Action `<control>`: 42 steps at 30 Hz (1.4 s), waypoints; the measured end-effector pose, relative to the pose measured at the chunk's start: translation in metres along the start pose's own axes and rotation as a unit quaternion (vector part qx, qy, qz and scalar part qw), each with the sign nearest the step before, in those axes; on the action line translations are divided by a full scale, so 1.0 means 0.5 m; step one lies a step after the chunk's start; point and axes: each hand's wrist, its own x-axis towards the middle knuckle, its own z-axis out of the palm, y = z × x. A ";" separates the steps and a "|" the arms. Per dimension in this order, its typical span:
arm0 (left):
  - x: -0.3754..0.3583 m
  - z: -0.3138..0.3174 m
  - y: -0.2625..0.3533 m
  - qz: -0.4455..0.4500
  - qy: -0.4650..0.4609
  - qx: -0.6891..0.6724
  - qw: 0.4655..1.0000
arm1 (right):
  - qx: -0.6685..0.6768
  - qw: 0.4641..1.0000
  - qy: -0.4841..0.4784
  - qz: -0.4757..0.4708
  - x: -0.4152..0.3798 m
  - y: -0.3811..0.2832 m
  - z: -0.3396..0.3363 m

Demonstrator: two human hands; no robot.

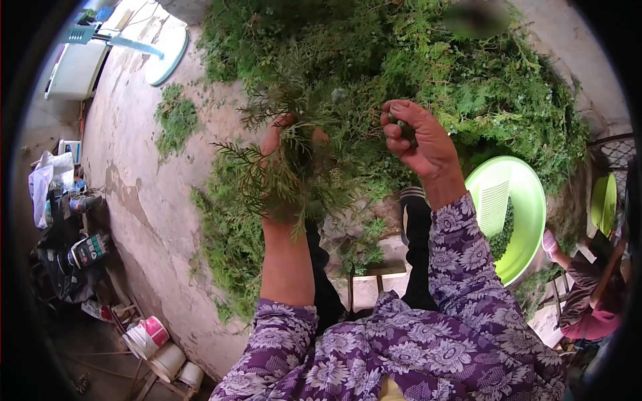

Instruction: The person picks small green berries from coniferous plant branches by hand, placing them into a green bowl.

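Note:
My left hand (pixel 275 137) is closed round a leafy conifer sprig (pixel 281 170); its foliage hides most of my fingers. To the right, my right hand (pixel 428 144) is curled with the palm side up, and several small green cones (pixel 404 132) show between the bent fingers. Both hands are above a big heap of cut conifer branches (pixel 481 87). Beside my right forearm stands a lime-green basin (pixel 533 230), partly filled with small green cones (pixel 501 237).
A person (pixel 595 294) sits at the far right near a yellow-green container (pixel 603 204). White buckets (pixel 167 361) and a cluttered pile (pixel 70 247) stand on the left. A round fan base (pixel 167 57) is at the upper left. A loose clump of foliage (pixel 175 120) lies on the concrete floor.

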 end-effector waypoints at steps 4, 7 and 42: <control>0.032 -0.004 0.001 -0.113 0.117 -0.041 0.986 | 0.096 0.989 -0.067 0.087 -0.007 0.007 0.010; 0.009 0.025 -0.002 -0.038 0.085 0.089 0.992 | 0.134 0.982 -0.087 0.101 -0.005 0.010 0.005; 0.010 -0.042 -0.023 0.053 0.017 0.044 0.997 | 0.201 0.954 -0.210 0.076 -0.011 0.001 -0.018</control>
